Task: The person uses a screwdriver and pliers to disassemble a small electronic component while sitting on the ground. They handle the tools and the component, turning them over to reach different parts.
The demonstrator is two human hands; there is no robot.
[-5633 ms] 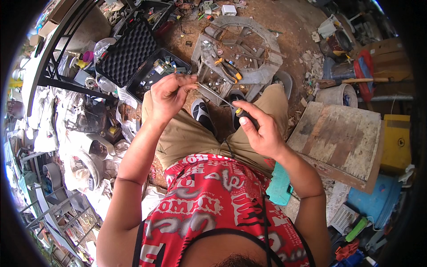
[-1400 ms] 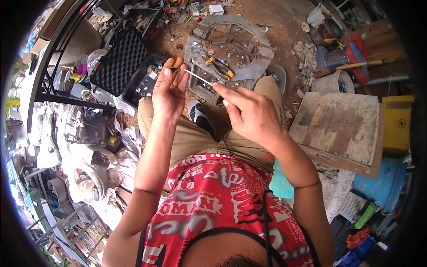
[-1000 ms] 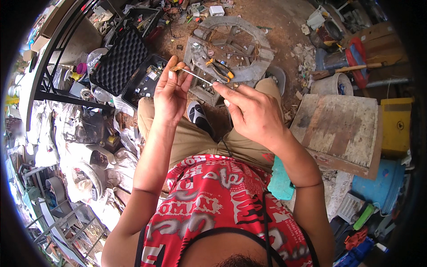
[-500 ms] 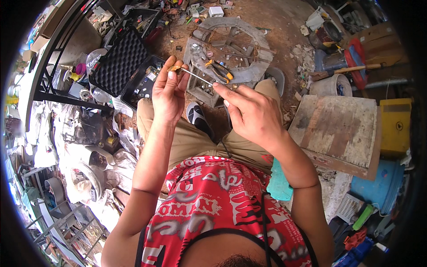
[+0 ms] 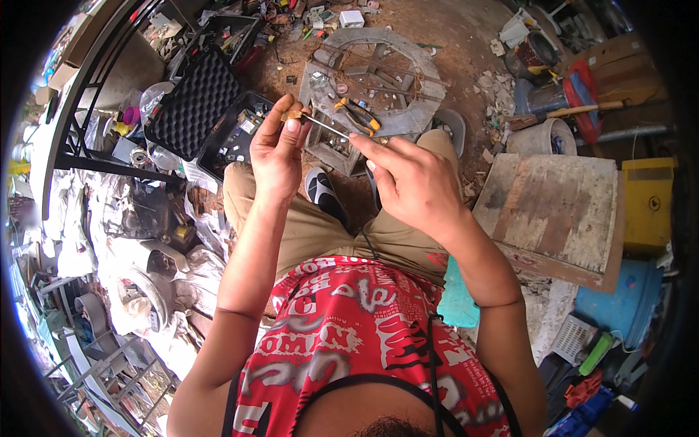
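Note:
My left hand [image 5: 278, 154] holds a small brassy piece [image 5: 292, 115] between thumb and fingertips, raised above my knees. My right hand [image 5: 411, 180] is closed around a screwdriver, its handle mostly hidden in the palm; the thin metal shaft [image 5: 328, 127] reaches up and left to the small piece. Beyond both hands, orange-and-black pliers [image 5: 357, 118] lie on a worn grey octagonal frame [image 5: 404, 47]. An open black case [image 5: 193, 102] with a foam-lined lid sits left of it, holding small items.
A black metal rack [image 5: 91, 69] and piled white plastic sheeting [image 5: 80, 211] are at left. At right lie a stained board [image 5: 546, 211], a bucket [image 5: 546, 137], a yellow container [image 5: 648, 207] and a blue bin [image 5: 619, 306]. Scraps litter the dirt floor [image 5: 473, 87].
Compared with 5.6 seconds ago, my left hand is raised slightly and my right hand has turned over, covering the handle. Over the last second, the left thumb and small piece shifted slightly rightward.

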